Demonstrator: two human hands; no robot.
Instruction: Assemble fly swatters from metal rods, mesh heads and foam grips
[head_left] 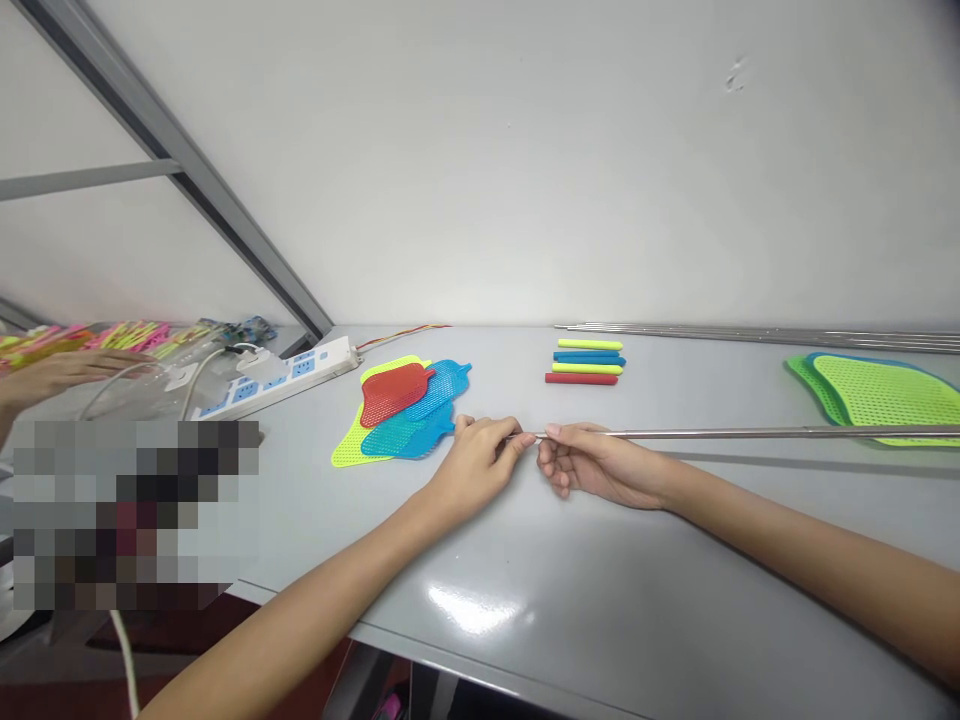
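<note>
A thin metal telescopic rod (720, 433) runs level from between my hands to the right edge of the view. My left hand (484, 452) is closed, pinching the rod's narrow tip between thumb and fingers. Just right of it, my right hand (596, 465) grips the rod between thumb and curled fingers. Beside my left hand lie overlapping mesh fly swatter heads: a red one (394, 393), blue ones (412, 432) and yellow ones (349, 448). Beyond my right hand, several plastic handle sleeves lie in a row, among them a red sleeve (581, 379) and a blue sleeve (589, 357).
More metal rods (787, 336) lie along the wall at the back right. Green and yellow swatter heads (892, 395) rest under the held rod. A white power strip (300, 372) with cables stands left, near another person's hand (75, 375) and colourful items (135, 337). The grey table's front edge (450, 675) is below.
</note>
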